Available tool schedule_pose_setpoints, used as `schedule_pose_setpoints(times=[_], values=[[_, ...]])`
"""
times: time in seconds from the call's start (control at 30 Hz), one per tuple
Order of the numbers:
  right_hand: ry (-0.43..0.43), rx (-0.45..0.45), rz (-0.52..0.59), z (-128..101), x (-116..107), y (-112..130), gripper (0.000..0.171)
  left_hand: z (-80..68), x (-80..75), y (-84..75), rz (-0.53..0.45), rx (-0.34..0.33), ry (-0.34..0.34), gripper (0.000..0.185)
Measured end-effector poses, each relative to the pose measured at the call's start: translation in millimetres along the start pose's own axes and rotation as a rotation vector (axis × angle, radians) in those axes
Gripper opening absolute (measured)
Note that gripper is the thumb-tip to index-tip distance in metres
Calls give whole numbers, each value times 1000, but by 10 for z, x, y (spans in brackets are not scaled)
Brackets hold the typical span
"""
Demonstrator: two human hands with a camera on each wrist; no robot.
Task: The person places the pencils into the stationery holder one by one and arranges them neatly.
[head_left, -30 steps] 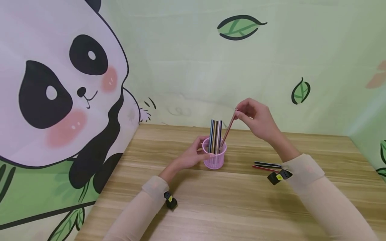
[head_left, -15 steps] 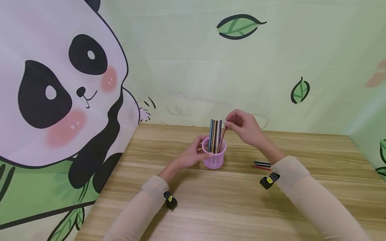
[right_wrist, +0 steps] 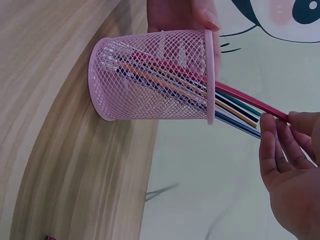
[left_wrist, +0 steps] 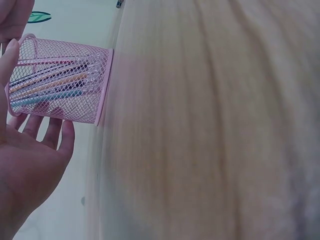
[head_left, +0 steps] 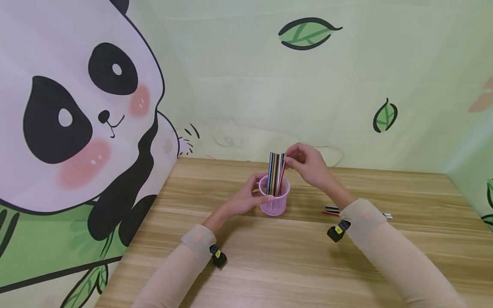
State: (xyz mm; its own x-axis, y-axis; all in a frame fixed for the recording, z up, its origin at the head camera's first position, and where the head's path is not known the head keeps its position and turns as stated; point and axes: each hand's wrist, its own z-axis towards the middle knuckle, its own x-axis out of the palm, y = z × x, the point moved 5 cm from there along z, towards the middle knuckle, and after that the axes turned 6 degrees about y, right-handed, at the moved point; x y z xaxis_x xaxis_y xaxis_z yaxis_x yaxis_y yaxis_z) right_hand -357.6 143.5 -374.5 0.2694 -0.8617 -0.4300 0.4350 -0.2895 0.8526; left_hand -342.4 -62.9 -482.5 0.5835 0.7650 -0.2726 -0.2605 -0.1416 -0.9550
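Observation:
A pink mesh pen cup stands upright on the wooden table with several slim pencils leaning together inside it. My left hand holds the cup from its left side, thumb at the front near the rim and fingers behind, as the left wrist view also shows. Thumb and fingertips of my right hand pinch the top end of a red pencil. Its lower part is inside the cup, against the other pencils. Through the mesh, clear or whitish lower ends of the pencils show.
A few more pencils, dark and red, lie on the table to the right of the cup, partly hidden under my right sleeve. Behind the table rises a pale green wall printed with leaves and a large panda.
My right hand has moved left and down with the red pencil, bringing it more upright and close against the other pencils in the cup. My left hand has stayed on the cup.

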Motion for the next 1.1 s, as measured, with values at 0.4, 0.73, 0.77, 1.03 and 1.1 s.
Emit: schedule_pose_setpoints(times=[0.4,0.73,0.77,1.03,1.1], values=[[-32,14,-55,5,65,-77,20,-16,6,-4,6,-23,1,75],[2,68,-130,-74,133,-210,16,-22,14,17,7,-28,3,75],[3,69,-135,-83,122,-218,16,-21,15,17,8,-29,3,75],[65,77,-254,-218,-44,-343,12,-8,-2,27,16,-29,-7,75],[96,79,-296,-272,-96,-404,10,-5,-6,34,16,-30,-5,76]])
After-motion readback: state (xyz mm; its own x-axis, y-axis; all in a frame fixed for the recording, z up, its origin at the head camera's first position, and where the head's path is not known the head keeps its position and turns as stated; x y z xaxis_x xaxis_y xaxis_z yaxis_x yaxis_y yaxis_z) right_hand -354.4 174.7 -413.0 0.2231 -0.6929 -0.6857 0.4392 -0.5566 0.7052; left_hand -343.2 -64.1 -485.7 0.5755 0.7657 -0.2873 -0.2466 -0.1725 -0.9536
